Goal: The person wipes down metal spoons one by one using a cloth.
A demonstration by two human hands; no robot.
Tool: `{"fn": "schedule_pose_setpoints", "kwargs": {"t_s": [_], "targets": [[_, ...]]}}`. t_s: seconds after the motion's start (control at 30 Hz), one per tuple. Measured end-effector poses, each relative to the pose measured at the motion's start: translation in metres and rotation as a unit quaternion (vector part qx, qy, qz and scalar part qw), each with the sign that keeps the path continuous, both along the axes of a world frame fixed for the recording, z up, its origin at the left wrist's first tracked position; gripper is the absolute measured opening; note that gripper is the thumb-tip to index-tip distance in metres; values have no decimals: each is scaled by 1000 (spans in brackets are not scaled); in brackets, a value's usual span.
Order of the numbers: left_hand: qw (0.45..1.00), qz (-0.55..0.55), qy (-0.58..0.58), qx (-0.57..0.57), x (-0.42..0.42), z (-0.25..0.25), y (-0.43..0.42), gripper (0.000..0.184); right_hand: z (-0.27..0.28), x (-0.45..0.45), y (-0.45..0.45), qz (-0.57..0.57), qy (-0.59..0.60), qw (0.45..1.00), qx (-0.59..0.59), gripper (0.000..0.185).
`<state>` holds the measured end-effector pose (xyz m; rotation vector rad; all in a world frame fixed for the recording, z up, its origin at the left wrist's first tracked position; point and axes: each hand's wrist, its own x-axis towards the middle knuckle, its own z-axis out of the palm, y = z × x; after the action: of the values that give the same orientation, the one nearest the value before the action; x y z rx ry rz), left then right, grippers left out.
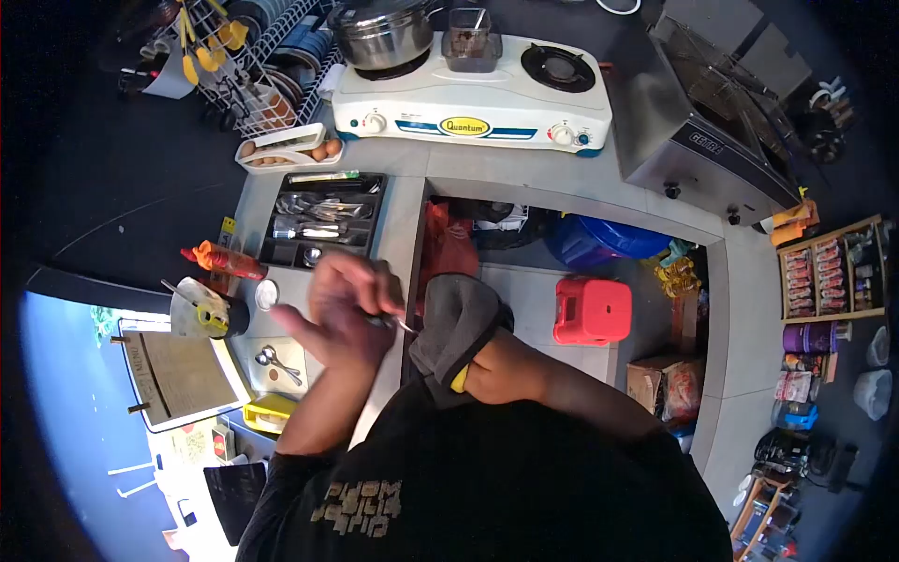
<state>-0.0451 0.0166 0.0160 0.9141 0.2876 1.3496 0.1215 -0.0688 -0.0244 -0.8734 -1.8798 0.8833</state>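
Observation:
My left hand [348, 314] is raised in front of my body, thumb stretched out and fingers curled. From its fingers a thin shiny metal utensil [405, 324] sticks out toward the cloth; motion blur hides its kind. My right hand [501, 368] grips a grey cloth [456, 323], bunched and draped over the fingers. Just beyond my left hand, on the counter, lies a black cutlery tray [375, 211] with spoons and forks in its compartments. Two spoons [279, 363] rest on a light board to the left.
A white two-burner stove [468, 131] carries a steel pot [382, 37]. Eggs fill a white holder [290, 155] beside a dish rack [281, 75]. A sauce bottle [229, 262] stands at left. Below the counter is a red stool [592, 311]; a steel griddle [707, 150] stands right.

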Motion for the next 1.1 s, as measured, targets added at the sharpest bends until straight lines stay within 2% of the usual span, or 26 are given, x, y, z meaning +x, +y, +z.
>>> {"fn": "schedule_pose_setpoints", "kwargs": {"t_s": [0.1,0.17,0.23,0.3,0.4,0.53,0.63,0.7,0.83,0.87,0.9,0.97,1.0,1.07,1.1], "targets": [[996,86,13,22,-20,11,8,96,11,-6,1,4,11,1000,-11,34],[998,66,-13,19,-18,2,-2,99,3,-19,6,25,6,999,-19,34],[989,77,118,51,-11,-8,-23,101,1,-27,10,41,8,999,-21,34],[995,38,66,60,-22,-10,-17,101,6,-29,8,54,17,998,-21,33],[999,35,-38,-9,-47,1,4,99,19,-24,1,62,-2,996,-61,33],[997,65,-34,16,-28,-8,-12,101,20,-30,8,42,-26,999,-18,31],[996,66,39,48,-19,-19,-18,103,27,-36,11,26,-38,999,-21,28],[999,48,2,6,-28,-7,-8,104,33,-30,5,28,-77,997,-9,26],[997,71,-9,-8,-23,-4,-7,99,27,-25,3,40,-62,996,-59,26],[998,60,23,-11,-18,-7,-13,100,25,-28,4,34,-52,996,-69,25],[997,58,26,46,-10,-19,-15,105,25,-29,5,29,-43,996,-77,25],[998,35,-16,54,-8,-15,-15,102,25,-25,3,29,-2,997,-68,25],[997,54,-22,40,-6,-11,-15,92,25,-23,2,29,18,997,-64,26],[995,89,-36,9,1,7,-18,74,23,-15,1,6,-22,1000,-20,30],[988,149,34,21,1,6,-17,62,18,-12,0,-9,38,997,-60,31]]}}
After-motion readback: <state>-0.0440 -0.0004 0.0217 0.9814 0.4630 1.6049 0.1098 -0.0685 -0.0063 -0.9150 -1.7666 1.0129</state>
